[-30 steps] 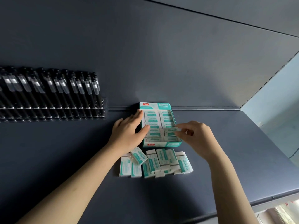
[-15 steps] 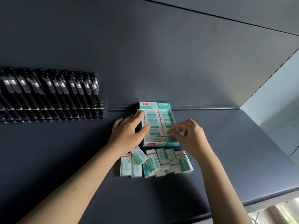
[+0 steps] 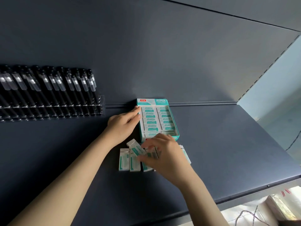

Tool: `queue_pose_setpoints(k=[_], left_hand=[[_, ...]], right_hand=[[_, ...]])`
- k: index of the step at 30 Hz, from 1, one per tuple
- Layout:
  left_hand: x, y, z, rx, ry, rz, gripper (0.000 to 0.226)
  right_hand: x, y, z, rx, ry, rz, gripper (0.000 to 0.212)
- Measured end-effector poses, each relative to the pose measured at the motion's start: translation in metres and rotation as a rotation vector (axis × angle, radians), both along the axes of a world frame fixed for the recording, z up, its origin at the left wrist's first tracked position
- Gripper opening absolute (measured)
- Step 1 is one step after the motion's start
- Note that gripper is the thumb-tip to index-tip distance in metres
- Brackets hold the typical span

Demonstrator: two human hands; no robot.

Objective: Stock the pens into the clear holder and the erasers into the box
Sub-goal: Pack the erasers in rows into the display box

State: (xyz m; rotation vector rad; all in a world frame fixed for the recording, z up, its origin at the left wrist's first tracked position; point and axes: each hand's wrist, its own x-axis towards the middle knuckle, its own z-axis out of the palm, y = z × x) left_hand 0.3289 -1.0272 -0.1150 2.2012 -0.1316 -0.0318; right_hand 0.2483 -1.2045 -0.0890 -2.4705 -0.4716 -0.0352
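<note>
Currently bracing the box [image 3: 177, 134] on the shelf [image 3: 228, 152] with the left hand [image 3: 121, 123], fingers [image 3: 132, 113] straight and flat against its left wall, holding nothing, likely to stop it sliding during loading. Reaching with the right hand [image 3: 166, 154] over the loose erasers [image 3: 124, 159] heaped just in front of the box; curled and blurred there, so cannot tell whether gripping one yet. Nearly full inside the box, in two neat columns. Well apart at left, pens [image 3: 48, 88] upright in the holder [image 3: 101, 103], seemingly done.

One box [image 3: 160, 101] holds erasers [image 3: 149, 119] in two columns. At least five loose erasers [image 3: 124, 159] show; others are hidden. One clear holder [image 3: 101, 103] carries pens [image 3: 48, 88], too crowded to count.
</note>
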Motion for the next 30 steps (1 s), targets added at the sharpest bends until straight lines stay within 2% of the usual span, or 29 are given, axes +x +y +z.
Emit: queue_pose_setpoints(k=[3,12,15,19,24,30], left_hand=[[0.002,0.005,-0.003,-0.059,0.032,-0.014,0.042],[0.001,0.005,-0.001,-0.051,0.036,-0.033,0.045],[0.001,0.005,-0.002,-0.054,0.046,-0.038,0.046],[0.002,0.006,-0.002,-0.057,0.047,-0.047,0.045],[0.001,0.004,-0.001,-0.038,0.038,-0.033,0.046],[0.001,0.004,0.001,0.044,0.012,-0.038,0.050]], right_hand=[[-0.001,0.005,-0.002,-0.094,0.019,-0.009,0.035],[0.002,0.007,-0.001,-0.065,0.065,-0.045,0.028],[0.001,0.001,0.000,0.090,0.104,-0.074,0.027],[0.008,-0.019,0.007,0.278,0.045,-0.145,0.027],[0.028,-0.041,0.013,0.254,-0.038,-0.215,0.029],[0.041,-0.045,0.008,0.219,0.034,-0.212,0.024]])
